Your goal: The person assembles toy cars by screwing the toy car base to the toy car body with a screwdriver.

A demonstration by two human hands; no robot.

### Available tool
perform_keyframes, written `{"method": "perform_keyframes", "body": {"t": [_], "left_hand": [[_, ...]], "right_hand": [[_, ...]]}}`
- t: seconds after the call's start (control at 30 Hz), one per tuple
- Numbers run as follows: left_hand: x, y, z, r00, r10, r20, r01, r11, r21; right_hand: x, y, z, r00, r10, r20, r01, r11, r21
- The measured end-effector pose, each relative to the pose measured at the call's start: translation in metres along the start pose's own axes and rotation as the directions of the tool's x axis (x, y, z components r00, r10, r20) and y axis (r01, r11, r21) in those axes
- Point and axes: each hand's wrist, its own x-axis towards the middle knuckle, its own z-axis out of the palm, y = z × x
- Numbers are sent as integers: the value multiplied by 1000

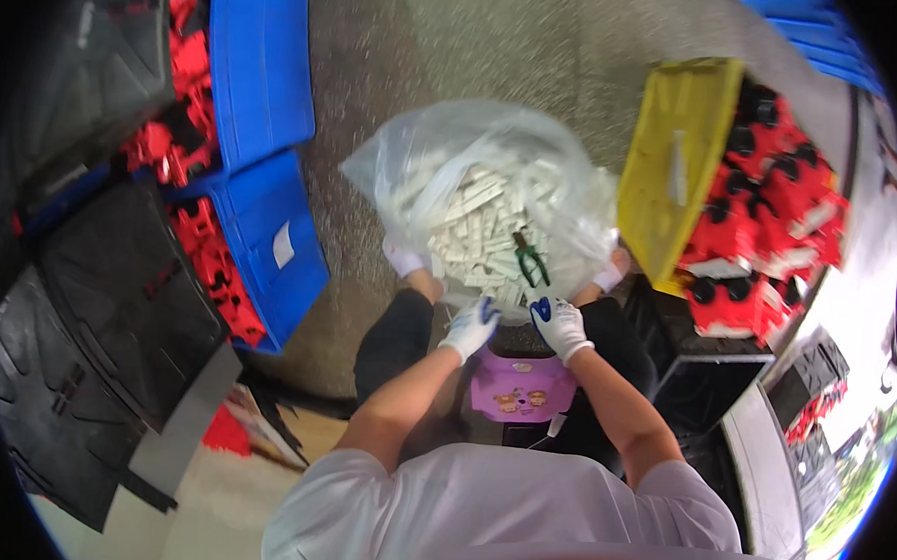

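A large clear plastic bag (394, 163) lies opened between my feet, filled with many white strip-like pieces (476, 216). On the pieces rests a pair of green-handled cutters (532, 264), brownish jaws pointing away and handles toward me. My left hand (471, 328), in a white glove with blue fingertips, is at the bag's near edge with its fingers closed; what they hold is too small to tell. Close by on the right, my gloved right hand (561, 326) has curled fingers just below the cutters' handles, apart from them. Whatever is in its grip cannot be made out.
A purple stool (524, 388) with cartoon faces stands below my hands. Blue crates (270, 242) with red and black parts are on the left, near black crates (119, 266). On the right, a yellow crate (674, 170) holds red parts (762, 204). A black box (709, 386) stands by my right leg.
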Motion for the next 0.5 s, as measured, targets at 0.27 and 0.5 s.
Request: {"method": "perform_keyframes", "body": {"t": [0.27, 0.5], "left_hand": [[-147, -52, -210, 951, -231, -205, 25, 721, -692], [-229, -27, -400, 987, 62, 151, 80, 624, -778]], "right_hand": [[-184, -114, -177, 878, 162, -451, 28, 922, 386], [-291, -69, -263, 740, 411, -532, -155, 874, 460]]}}
